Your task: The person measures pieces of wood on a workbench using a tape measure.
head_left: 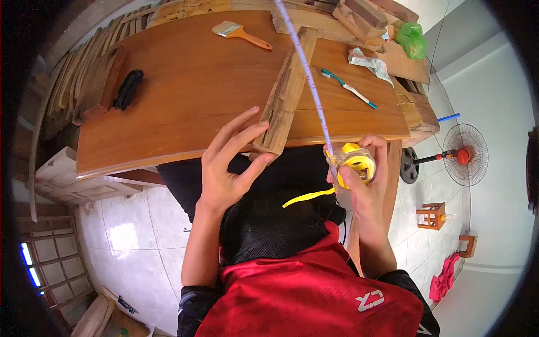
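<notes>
A long wooden block [287, 92] lies on the brown tabletop, its near end jutting past the front edge. My left hand [229, 163] is at that near end, thumb and fingers spread apart, fingertips at or very near the wood; firm contact is hard to make out. In my right hand [365, 174] is a clear and yellow tape measure [352, 163], gripped in front of my lap. Its pale blade [310, 73] extends up and away over the table, to the right of the block. A yellow strap [307, 197] dangles from the case.
On the table [185, 90] lie a paintbrush [241, 35], a toothbrush [349, 89] and a black brush-like object [128, 90]. Wood pieces [365, 19] and a green plastic bag [412, 40] sit at the back right. A fan [465, 155] stands to the right.
</notes>
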### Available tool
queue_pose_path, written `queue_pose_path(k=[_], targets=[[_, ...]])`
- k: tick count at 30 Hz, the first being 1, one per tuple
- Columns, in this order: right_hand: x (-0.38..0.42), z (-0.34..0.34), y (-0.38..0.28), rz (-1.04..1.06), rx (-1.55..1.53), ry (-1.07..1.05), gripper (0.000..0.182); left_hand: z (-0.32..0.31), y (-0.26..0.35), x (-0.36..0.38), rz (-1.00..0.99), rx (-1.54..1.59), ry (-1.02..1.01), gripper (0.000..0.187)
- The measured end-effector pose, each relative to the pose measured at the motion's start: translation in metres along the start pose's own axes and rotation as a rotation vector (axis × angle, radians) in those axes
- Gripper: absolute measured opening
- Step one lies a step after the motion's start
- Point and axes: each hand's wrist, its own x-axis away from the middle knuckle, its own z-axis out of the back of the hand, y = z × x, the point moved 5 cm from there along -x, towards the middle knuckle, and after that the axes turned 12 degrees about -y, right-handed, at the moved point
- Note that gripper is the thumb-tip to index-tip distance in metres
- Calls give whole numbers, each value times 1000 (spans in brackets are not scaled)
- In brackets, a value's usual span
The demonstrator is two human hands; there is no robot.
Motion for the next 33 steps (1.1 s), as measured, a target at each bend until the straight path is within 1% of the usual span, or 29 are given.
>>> queue_pose_path(k=[2, 4, 7, 10, 13, 15, 16, 18, 19, 22, 23, 26, 29, 32, 33], targets=[[0, -1, -1, -19, 42, -8, 61, -2, -1, 2, 21, 6, -10, 48], [2, -1, -2, -39, 47, -73, 65, -4, -3, 5, 58, 18, -29, 50], [3, -2, 0, -14, 118, -128, 72, -6, -5, 6, 21, -35, -13, 54], [2, -5, 0, 4, 125, -140, 80, -6, -4, 7, 47, -33, -10, 55], [-2, -5, -5, 36, 70, -120, 82, -5, 1, 4, 15, -76, 40, 55], [-6, -4, -10, 59, 50, -112, 85, -5, 5, 5, 32, -72, 17, 58], [-8, -2, -11, 57, 73, -72, 87, -6, 6, 4, 40, -69, 5, 59], [-13, 4, -11, 50, 119, 8, 90, -5, 7, 3, 14, -93, 55, 60], [-14, 9, -10, 47, 90, 56, 88, -6, 7, 3, 0, -103, 81, 60], [-15, 29, 2, 53, 45, 155, 82, -11, 1, 6, 44, -58, 114, 61], [-13, 34, 6, 0, 29, 183, 77, -11, 2, 6, 35, -79, 120, 61], [-9, 36, 5, -52, -74, 153, 78, -12, 3, 7, 20, -117, 132, 61], [-7, 33, -2, 91, 13, 62, 82, -12, 5, 7, 25, -126, 136, 60], [-6, 20, -14, 98, 6, -45, 89, -13, 10, 6, 35, -147, 144, 59], [-6, 18, -17, 110, 69, -72, 91, -14, 8, 8, 48, -145, 147, 58]])
